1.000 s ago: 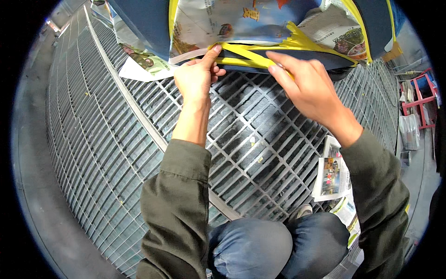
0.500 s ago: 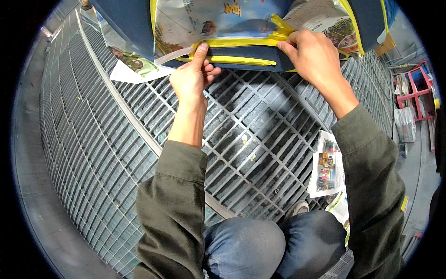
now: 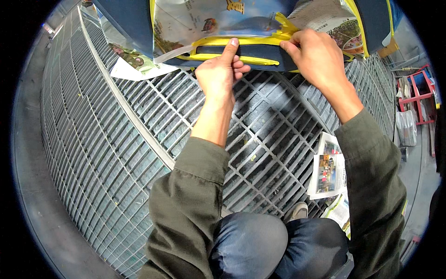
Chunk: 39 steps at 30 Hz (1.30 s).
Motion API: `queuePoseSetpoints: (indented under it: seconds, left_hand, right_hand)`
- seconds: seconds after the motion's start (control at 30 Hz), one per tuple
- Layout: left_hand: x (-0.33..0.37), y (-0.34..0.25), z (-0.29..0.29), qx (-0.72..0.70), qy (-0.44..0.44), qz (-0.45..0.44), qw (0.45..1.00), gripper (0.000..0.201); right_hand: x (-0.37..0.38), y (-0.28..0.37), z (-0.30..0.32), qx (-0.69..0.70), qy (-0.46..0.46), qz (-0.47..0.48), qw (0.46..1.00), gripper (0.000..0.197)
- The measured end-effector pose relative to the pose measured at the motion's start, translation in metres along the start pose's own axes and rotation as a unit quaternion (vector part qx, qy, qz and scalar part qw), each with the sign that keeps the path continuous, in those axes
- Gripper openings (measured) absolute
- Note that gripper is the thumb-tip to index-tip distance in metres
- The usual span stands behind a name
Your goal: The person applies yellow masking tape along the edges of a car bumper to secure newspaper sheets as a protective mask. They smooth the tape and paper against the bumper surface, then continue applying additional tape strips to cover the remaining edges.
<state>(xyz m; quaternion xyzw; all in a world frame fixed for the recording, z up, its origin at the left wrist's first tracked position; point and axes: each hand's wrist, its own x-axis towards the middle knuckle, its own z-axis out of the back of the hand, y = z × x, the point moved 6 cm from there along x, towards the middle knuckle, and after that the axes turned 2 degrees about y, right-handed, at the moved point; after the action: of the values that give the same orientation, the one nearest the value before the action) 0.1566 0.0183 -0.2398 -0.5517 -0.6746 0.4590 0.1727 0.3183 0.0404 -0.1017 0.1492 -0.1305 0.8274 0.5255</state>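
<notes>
At the top is a dark blue part (image 3: 125, 28), masked with printed newspaper sheets (image 3: 186, 23) and yellow tape (image 3: 209, 41). My left hand (image 3: 220, 72) grips its lower edge, the thumb pressed on the tape over a slot-like dark strip and the fingers curled below. Farther right, my right hand (image 3: 318, 56) is closed, thumb and index finger pinched at the tape near the newspaper's lower border. Its fingertips partly hide what they hold. A crumpled bunch of yellow tape (image 3: 284, 27) sticks up just above it.
Metal grating (image 3: 116, 153) lies beneath, above a rough grey surface. Folded newspapers (image 3: 327, 174) rest by my right forearm, near my shoe (image 3: 299, 210). A loose paper corner (image 3: 134, 69) hangs at the left. On the far right stands a red rack (image 3: 418, 97) with papers.
My left hand has slid right along the taped edge, toward the right hand. The right hand stays at nearly the same spot on the tape.
</notes>
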Motion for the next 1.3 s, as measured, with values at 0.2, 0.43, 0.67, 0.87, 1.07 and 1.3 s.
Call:
queuePoseSetpoints:
  seconds: [0.2, 0.43, 0.67, 0.87, 1.07, 1.3]
  left_hand:
    - [-0.005, 0.002, -0.010, -0.006, 0.003, -0.012, 1.000, 0.037]
    - [-0.007, 0.006, -0.017, 0.004, -0.006, -0.013, 1.000, 0.039]
    - [-0.007, 0.010, -0.022, -0.001, -0.009, -0.039, 0.999, 0.039]
    - [-0.009, 0.015, -0.033, 0.020, 0.017, -0.033, 0.999, 0.039]
    - [-0.011, 0.008, -0.045, 0.026, 0.038, -0.039, 0.998, 0.035]
    - [-0.011, 0.009, -0.056, 0.045, 0.064, -0.025, 0.997, 0.031]
  right_hand:
    - [-0.001, 0.002, 0.006, -0.011, -0.021, 0.011, 1.000, 0.027]
    - [0.000, 0.005, 0.004, -0.029, -0.038, -0.015, 0.999, 0.028]
    - [-0.001, 0.006, 0.004, -0.019, -0.040, -0.022, 0.999, 0.028]
    - [-0.002, 0.005, 0.005, -0.013, -0.034, -0.018, 0.999, 0.029]
    - [-0.002, 0.004, 0.006, -0.014, -0.033, -0.003, 0.999, 0.028]
    - [-0.001, 0.003, 0.005, -0.013, -0.040, -0.006, 0.999, 0.029]
